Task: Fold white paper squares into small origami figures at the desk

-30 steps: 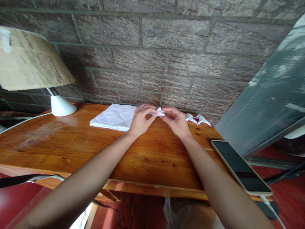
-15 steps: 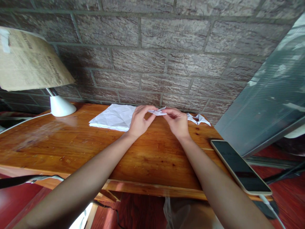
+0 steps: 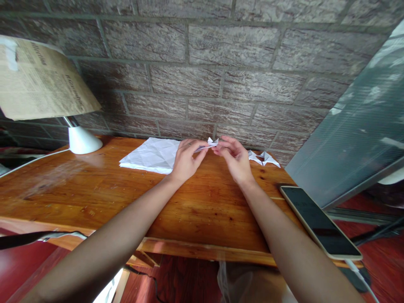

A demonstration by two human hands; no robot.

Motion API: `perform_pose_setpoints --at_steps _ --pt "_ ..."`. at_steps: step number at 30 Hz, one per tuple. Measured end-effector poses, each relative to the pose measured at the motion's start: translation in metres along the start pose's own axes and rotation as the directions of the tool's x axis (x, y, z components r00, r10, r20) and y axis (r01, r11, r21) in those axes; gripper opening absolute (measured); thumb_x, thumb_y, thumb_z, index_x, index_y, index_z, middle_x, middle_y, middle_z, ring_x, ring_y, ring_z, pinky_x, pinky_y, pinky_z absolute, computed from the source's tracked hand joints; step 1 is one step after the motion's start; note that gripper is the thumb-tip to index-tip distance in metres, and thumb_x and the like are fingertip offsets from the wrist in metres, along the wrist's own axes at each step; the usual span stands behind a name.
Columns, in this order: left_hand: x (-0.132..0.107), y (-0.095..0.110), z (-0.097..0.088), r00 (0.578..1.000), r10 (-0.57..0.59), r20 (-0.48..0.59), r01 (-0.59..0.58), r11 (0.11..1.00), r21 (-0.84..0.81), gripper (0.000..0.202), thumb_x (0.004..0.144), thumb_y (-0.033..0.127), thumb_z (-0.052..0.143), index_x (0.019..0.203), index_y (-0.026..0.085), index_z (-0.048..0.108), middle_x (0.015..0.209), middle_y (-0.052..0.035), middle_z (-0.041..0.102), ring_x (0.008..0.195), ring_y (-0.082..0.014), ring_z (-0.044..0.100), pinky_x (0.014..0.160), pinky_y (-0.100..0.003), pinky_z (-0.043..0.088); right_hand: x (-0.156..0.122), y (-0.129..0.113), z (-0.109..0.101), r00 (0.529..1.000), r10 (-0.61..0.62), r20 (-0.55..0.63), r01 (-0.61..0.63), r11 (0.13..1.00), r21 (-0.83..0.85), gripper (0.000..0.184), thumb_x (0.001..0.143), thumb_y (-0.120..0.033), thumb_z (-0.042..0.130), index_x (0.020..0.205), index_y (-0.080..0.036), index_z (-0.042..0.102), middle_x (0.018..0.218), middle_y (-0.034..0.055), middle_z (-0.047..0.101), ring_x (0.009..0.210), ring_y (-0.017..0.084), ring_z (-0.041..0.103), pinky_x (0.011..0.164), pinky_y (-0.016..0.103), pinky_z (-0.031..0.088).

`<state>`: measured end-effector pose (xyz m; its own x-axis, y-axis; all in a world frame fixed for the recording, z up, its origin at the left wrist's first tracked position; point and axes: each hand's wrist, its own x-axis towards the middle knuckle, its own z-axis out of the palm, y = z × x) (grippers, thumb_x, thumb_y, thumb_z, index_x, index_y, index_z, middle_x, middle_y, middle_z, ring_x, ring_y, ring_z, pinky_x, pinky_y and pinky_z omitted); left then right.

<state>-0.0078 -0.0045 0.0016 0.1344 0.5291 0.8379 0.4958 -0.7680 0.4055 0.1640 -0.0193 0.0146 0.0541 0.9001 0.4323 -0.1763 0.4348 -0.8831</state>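
A small piece of folded white paper [image 3: 211, 143] is held up between both hands, over the far side of the wooden table [image 3: 202, 210]. My left hand [image 3: 187, 159] pinches its left end between thumb and fingers. At its right end, my right hand [image 3: 235, 160] has thumb and fingertips closed on the paper's edge. Just left of my left hand lies a stack of creased white paper sheets [image 3: 150, 155], partly covered by that hand. Beyond my right hand, folded white paper shapes [image 3: 264, 158] rest on the table.
A phone [image 3: 318, 221] with a white cable lies along the table's right edge. On the left stands a lamp [image 3: 84, 141] with a newsprint shade [image 3: 47, 82]. A brick wall [image 3: 202, 75] rises behind the table, and a ribbed translucent panel [image 3: 350, 122] leans at right.
The folded paper has been turned, so its points now stand upward. My right hand's fingers have shifted up and spread a little; my left hand keeps its pinch.
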Motion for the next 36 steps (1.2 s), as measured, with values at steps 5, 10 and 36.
perform_pose_setpoints --at_steps 5,10,36 --pt "-0.0006 -0.001 0.0013 1.0 -0.021 -0.021 0.021 1.0 -0.001 0.018 0.092 0.036 0.06 0.101 0.023 0.071 0.104 -0.0058 0.075 0.099 -0.0216 0.066 0.097 -0.035 0.044 0.0027 0.0018 -0.0016 0.998 0.068 0.013 -0.069 0.994 0.086 0.044 0.067 -0.048 0.086 0.099 -0.025 0.068 0.097 0.0016 0.074 0.094 0.019 0.073 0.097 0.037 0.056" --pt "-0.0011 -0.0011 0.0009 0.999 -0.051 -0.007 0.051 0.997 -0.065 0.017 0.091 0.033 0.061 0.102 0.024 0.071 0.106 -0.0065 0.075 0.102 -0.0222 0.067 0.099 -0.035 0.044 0.0027 0.0031 -0.0045 0.996 0.081 0.037 -0.084 0.99 0.112 0.039 0.066 -0.038 0.086 0.101 -0.027 0.07 0.1 -0.0004 0.073 0.095 0.017 0.07 0.097 0.036 0.056" --pt "0.0014 -0.0062 -0.001 0.979 0.181 -0.091 -0.174 0.982 0.076 0.015 0.091 0.023 0.065 0.103 0.021 0.072 0.098 -0.0051 0.076 0.091 -0.0183 0.068 0.089 -0.033 0.049 0.001 0.0059 -0.003 0.983 -0.022 0.18 0.016 0.999 0.032 0.04 0.06 -0.031 0.092 0.096 -0.025 0.074 0.097 -0.0002 0.079 0.095 0.018 0.073 0.1 0.037 0.055"
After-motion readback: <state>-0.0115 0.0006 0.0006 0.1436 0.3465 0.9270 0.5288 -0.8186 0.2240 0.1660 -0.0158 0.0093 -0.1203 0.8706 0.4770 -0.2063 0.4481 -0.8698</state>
